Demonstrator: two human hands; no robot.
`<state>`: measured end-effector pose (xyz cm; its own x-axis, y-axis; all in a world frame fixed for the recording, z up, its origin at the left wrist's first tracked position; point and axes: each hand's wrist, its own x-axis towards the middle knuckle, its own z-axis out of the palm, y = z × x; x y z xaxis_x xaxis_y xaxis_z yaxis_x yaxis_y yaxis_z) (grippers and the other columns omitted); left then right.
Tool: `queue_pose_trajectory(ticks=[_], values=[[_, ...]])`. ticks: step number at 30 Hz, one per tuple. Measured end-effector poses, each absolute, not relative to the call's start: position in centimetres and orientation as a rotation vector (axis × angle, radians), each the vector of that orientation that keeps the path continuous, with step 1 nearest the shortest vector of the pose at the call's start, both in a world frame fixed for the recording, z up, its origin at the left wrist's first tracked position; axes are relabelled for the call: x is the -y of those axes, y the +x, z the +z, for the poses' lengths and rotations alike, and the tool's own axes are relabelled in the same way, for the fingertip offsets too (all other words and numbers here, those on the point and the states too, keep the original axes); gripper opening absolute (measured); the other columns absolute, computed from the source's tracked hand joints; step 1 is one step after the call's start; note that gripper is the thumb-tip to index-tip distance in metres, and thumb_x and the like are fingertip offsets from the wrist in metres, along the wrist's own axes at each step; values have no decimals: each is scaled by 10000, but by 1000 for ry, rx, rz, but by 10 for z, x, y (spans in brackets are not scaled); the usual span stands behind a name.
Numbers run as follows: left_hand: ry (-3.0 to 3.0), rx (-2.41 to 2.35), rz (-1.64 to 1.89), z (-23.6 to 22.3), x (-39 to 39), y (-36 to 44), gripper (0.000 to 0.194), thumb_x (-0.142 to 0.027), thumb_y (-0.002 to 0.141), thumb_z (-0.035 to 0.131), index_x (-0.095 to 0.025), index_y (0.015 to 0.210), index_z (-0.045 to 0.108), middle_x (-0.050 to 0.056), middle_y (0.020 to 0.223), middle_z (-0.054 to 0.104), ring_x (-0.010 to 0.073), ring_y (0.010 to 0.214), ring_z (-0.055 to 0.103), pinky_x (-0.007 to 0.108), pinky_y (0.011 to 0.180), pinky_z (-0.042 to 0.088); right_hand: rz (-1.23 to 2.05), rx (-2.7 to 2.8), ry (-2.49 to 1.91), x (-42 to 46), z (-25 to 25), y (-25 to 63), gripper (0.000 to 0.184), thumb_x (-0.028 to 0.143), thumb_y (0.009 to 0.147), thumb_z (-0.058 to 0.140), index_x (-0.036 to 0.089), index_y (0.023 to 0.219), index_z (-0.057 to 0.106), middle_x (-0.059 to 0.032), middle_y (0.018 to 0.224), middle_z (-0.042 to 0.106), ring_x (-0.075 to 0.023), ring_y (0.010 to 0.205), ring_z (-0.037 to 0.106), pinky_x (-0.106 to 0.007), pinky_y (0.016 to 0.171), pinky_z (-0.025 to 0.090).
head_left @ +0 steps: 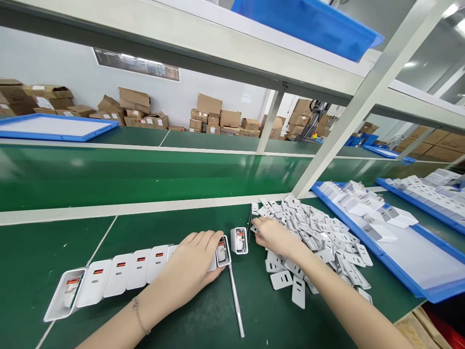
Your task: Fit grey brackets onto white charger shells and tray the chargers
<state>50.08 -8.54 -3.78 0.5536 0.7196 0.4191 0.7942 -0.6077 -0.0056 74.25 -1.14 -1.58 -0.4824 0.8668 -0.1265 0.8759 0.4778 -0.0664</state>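
In the head view, the left hand [191, 264] is lying across a row of casings [118, 276], its fingertips sitting by one open casing [222, 253] at the right end; whether that grip is closing on anything, I can't tell. Four covered casings are showing fully to its left, with a second open casing [66, 294] ending the row (bits of others are peeking out around the hand). One separate casing [239, 241] is standing between both hands, and one silver rod [236, 300] is lying nearer on the counter [196, 320]. The right hand [271, 235] is touching the edge of a pile of dozens of faceplates [298, 292]; its grip I can't make out either. Two blue-rimmed trays [417, 257] are holding white blocks beyond.
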Motion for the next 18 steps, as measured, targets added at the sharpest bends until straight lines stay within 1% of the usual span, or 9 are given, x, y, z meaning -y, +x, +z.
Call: queue_pose_trajectory(ticks=[4,6,8,9,11,13,14,16,18], values=[[-2598,1285,-552,-38,86,500,525,-282,796,683,-111,1237,457,85,1120,621,240,913,611,394,801,500,-217,-2673,1640,10,-18,741,286,-26,809,423,72,1005,607,-166,941,653,-266,878,639,-336,746,450],[-2605,1308,-539,-38,87,500,522,-291,804,674,-111,1242,454,87,1128,618,244,925,607,400,812,501,-276,-2730,1696,9,-10,744,238,26,849,444,112,1000,607,-125,941,664,-234,850,643,-329,744,466],[-2621,1343,-523,-38,87,500,511,-294,816,660,-119,1247,451,83,1135,616,243,934,602,402,820,500,-347,-2816,1761,12,3,747,179,146,921,444,154,1035,581,-78,937,663,-189,846,637,-302,745,489],[-2633,1362,-517,-37,87,500,503,-298,821,654,-125,1248,450,79,1135,616,240,933,600,400,822,499,-438,-2904,1786,15,10,746,166,213,943,446,169,1047,567,-63,937,658,-170,839,632,-288,739,499],[-2661,1394,-525,-35,88,501,492,-315,833,643,-138,1248,446,75,1152,613,239,947,598,401,836,494,-813,-3137,1710,24,21,740,169,309,934,494,182,1027,558,-48,933,646,-143,799,624,-269,719,516],[-2694,1415,-555,-33,88,501,477,-336,846,630,-149,1243,441,81,1186,607,239,970,600,396,850,490,-1272,-3274,1424,34,26,728,150,311,891,569,187,974,581,-37,929,648,-127,761,618,-256,695,520],[-2705,1424,-574,-33,88,500,478,-341,852,622,-154,1249,433,86,1208,602,238,982,602,391,854,488,-1413,-3271,1272,38,25,721,128,288,877,588,189,958,596,-31,925,653,-121,749,614,-248,682,517],[-2709,1429,-604,-33,88,500,508,-337,856,615,-155,1279,400,97,1237,594,239,998,606,386,858,489,-1449,-3206,1125,43,20,708,104,240,876,582,194,961,620,-20,921,663,-114,753,607,-235,676,508],[-2691,1410,-616,-33,88,499,559,-315,848,617,-145,1312,356,107,1241,597,243,995,613,391,856,495,-1428,-3160,1136,43,13,701,106,227,883,569,193,967,625,-14,900,664,-114,746,602,-236,672,505]])
